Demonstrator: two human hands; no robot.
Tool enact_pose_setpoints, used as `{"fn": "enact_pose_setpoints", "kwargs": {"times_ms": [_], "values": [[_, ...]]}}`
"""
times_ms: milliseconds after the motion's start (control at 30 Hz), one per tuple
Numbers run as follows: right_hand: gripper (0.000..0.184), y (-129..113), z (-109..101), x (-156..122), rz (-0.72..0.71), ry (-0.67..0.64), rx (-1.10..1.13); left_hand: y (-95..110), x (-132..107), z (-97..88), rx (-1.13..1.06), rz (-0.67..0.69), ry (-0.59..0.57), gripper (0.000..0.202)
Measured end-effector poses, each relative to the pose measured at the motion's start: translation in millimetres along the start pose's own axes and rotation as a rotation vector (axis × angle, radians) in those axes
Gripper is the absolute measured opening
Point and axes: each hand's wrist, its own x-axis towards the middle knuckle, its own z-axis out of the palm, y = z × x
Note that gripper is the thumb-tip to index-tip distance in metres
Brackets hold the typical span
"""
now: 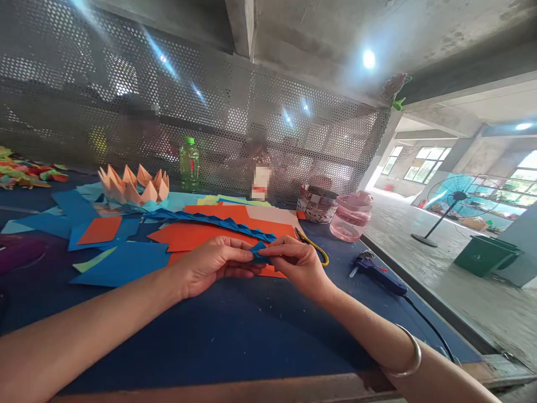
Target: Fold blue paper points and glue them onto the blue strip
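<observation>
Your left hand (pixel 210 263) and right hand (pixel 293 266) meet at the fingertips, both pinching a small folded piece of blue paper (pixel 260 253) over an orange sheet (pixel 188 238). Your forearms angle in across the worktop (pixel 210 341), leaving open room below your wrists. A long blue zigzag strip (pixel 210 221) lies just beyond; yellow-handled scissors (pixel 319 252) sit just past your right hand.

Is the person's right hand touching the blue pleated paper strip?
Touching. The head view shows the right hand with its fingertips pressed onto the end of the blue pleated paper strip.
</observation>
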Motion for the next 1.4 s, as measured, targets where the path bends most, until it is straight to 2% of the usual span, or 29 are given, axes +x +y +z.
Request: {"fn": "enact_pose_setpoints", "kwargs": {"times_ms": [300,633,800,1400], "values": [[0.028,-2.4,-0.6,0.7,-0.025,-0.010,-0.054,-1.6,0.3,-2.5,-0.096,-0.055,-0.071,0.005],[0.034,-3.9,-1.9,0.1,-0.131,-0.009,-0.210,3.5,-3.4,2.6,-0.096,-0.037,-0.041,0.009],[0.034,-5.6,0.4,-0.6,-0.149,-0.024,-0.215,0.5,-2.6,3.0,-0.006,-0.026,-0.032,0.015],[0.009,-2.1,4.1,0.3,0.084,0.039,-0.071,-3.4,1.0,0.2,0.026,0.002,0.029,0.010]]}}
